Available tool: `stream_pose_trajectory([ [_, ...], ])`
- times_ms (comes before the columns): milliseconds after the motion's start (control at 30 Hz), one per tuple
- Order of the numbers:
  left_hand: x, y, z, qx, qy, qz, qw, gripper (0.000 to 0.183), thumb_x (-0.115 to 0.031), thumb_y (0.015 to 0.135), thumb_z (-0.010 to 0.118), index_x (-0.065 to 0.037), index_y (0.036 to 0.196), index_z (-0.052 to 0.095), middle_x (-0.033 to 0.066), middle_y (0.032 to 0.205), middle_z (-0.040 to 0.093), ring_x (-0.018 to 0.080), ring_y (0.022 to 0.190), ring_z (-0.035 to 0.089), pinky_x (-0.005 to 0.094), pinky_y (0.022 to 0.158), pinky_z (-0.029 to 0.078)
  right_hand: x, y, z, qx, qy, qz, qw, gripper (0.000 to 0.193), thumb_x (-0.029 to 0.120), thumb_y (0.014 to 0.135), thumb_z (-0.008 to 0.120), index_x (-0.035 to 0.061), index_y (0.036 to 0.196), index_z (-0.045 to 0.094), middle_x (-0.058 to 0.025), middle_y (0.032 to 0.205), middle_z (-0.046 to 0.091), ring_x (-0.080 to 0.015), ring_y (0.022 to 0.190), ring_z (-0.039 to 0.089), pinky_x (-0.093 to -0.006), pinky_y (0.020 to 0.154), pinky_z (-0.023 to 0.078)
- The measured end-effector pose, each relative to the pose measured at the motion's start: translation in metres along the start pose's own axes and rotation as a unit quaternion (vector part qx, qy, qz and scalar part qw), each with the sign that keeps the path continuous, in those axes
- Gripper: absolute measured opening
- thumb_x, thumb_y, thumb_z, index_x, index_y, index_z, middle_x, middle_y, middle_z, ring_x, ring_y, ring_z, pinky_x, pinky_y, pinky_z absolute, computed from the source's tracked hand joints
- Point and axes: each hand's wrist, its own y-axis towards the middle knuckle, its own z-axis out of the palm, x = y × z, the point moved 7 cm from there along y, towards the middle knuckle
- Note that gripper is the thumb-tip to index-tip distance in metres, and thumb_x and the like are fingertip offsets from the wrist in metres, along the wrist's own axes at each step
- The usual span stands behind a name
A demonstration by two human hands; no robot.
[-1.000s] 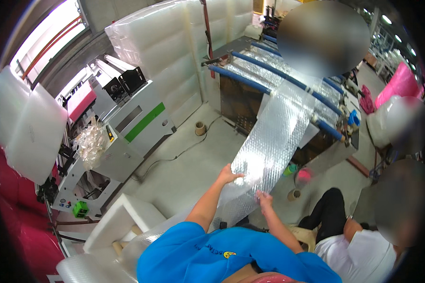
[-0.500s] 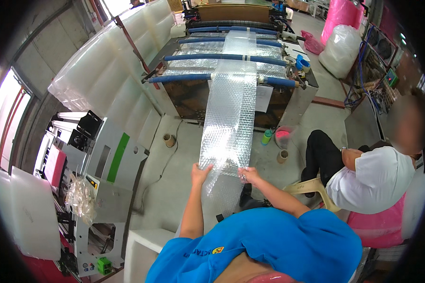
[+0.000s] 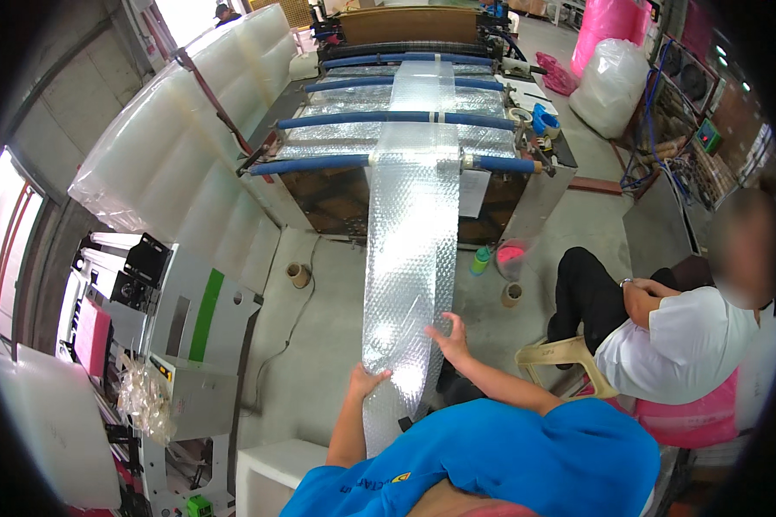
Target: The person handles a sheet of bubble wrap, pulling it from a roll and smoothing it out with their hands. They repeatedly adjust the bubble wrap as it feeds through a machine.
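Note:
A long strip of clear bubble wrap [image 3: 409,258] runs from the machine's blue rollers [image 3: 310,165] down toward my body, shiny where light hits it. My left hand [image 3: 368,380] pinches the strip's left edge, thumb on top, its other fingers hidden beneath the film. At the right edge, a little higher up, my right hand [image 3: 450,339] has its thumb and fingers spread apart, with fingertips at or just over the film. The strip's lower end passes down in front of my blue shirt.
A seated person in a white shirt [image 3: 664,353] is on my right, on a beige stool [image 3: 569,351]. To the left stands a grey machine [image 3: 203,319]. Cardboard cores [image 3: 298,276], a green bottle [image 3: 480,260] and a cable lie or stand on the floor. Large bubble-wrap rolls [image 3: 190,121] line the left wall.
My left hand has moved down toward me with the film's edge. My right hand has loosened from the right edge, its fingers now spread. The view has shifted slightly.

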Motion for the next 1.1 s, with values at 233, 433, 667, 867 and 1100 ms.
stream_pose_trajectory([
  [233, -0.004, 0.014, 0.006, 0.063, -0.029, -0.022, 0.997, 0.070, -0.031, 0.052, 0.075, 0.002, 0.105, 0.044, 0.0154, 0.099, 0.054, 0.0238, 0.091, 0.052, 0.0328, 0.079, 0.041, -0.036, 0.049, 0.038, 0.211, 0.009, 0.095, 0.973, 0.037, 0.037, 0.060, 0.068, 0.0045, 0.076, 0.061, -0.0083, 0.084, 0.058, -0.0134, 0.084, 0.051, -0.0267, 0.077, 0.038],
  [433, 0.053, 0.031, 0.032, 0.025, 0.102, -0.060, 0.993, 0.076, -0.042, 0.054, 0.071, 0.003, 0.108, 0.042, 0.0175, 0.104, 0.051, 0.0263, 0.096, 0.050, 0.0322, 0.081, 0.039, -0.054, 0.051, 0.039, 0.243, 0.014, 0.116, 0.963, 0.028, 0.027, 0.062, 0.070, 0.0038, 0.075, 0.063, -0.0005, 0.068, 0.058, -0.0073, 0.059, 0.048, -0.0218, 0.054, 0.039],
  [667, 0.015, 0.084, 0.031, -0.003, 0.118, -0.111, 0.987, 0.082, -0.050, 0.055, 0.066, 0.003, 0.111, 0.039, 0.0184, 0.106, 0.050, 0.0275, 0.098, 0.048, 0.0324, 0.083, 0.038, -0.037, 0.127, 0.037, 0.229, 0.024, 0.085, 0.970, 0.023, 0.024, 0.062, 0.069, 0.0040, 0.071, 0.064, -0.0025, 0.068, 0.060, -0.0083, 0.061, 0.051, -0.0221, 0.058, 0.041],
  [867, -0.046, 0.124, 0.021, -0.059, 0.143, -0.130, 0.979, 0.086, -0.056, 0.054, 0.063, 0.001, 0.113, 0.038, 0.0178, 0.109, 0.047, 0.0277, 0.101, 0.046, 0.0340, 0.084, 0.037, -0.009, 0.195, 0.030, 0.166, 0.020, 0.033, 0.985, 0.023, 0.026, 0.060, 0.070, 0.0051, 0.069, 0.063, -0.0019, 0.062, 0.058, -0.0084, 0.055, 0.049, -0.0227, 0.053, 0.040],
  [1100, -0.110, 0.138, 0.003, -0.155, 0.075, -0.092, 0.981, 0.089, -0.061, 0.051, 0.062, 0.001, 0.111, 0.040, 0.0184, 0.107, 0.048, 0.0293, 0.100, 0.046, 0.0356, 0.085, 0.036, 0.054, 0.236, 0.009, 0.137, 0.106, 0.005, 0.985, 0.024, 0.024, 0.064, 0.068, 0.0038, 0.072, 0.061, 0.0002, 0.063, 0.055, -0.0075, 0.052, 0.046, -0.0224, 0.049, 0.039],
])
